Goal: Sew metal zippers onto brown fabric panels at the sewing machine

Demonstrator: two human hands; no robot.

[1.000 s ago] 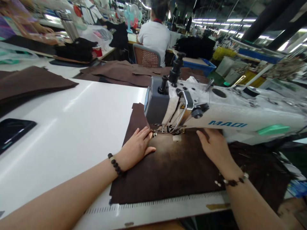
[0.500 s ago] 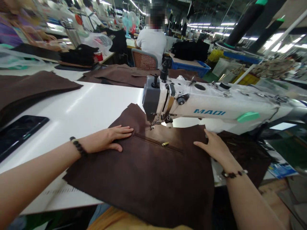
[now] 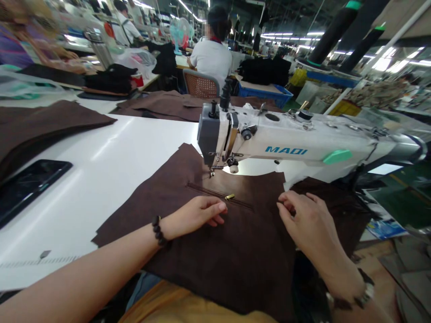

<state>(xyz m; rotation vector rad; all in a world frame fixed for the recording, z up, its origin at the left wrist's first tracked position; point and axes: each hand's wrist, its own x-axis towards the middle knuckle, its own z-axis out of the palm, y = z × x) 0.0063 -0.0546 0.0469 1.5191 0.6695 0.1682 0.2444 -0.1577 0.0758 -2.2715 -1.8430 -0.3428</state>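
Observation:
A dark brown suede panel lies across the white sewing table, its far corner under the presser foot of a white MAQI industrial sewing machine head. A slit zip pocket runs across the panel, with a brass zip pull near its middle. My left hand rests on the panel just below the zip, fingers loosely curled and holding nothing. My right hand sits at the panel's right edge, fingertips gathered. Whether they pinch the suede is hidden.
A dark tablet lies on the white table at left, beyond it a stack of brown panels. More brown pieces lie behind the machine. A co-worker sits beyond on a cane chair, beside a blue crate.
The panel has swung round and moved toward me, its zip now slanting away from the needle. Both hands have slid toward me, and the left fingers have curled.

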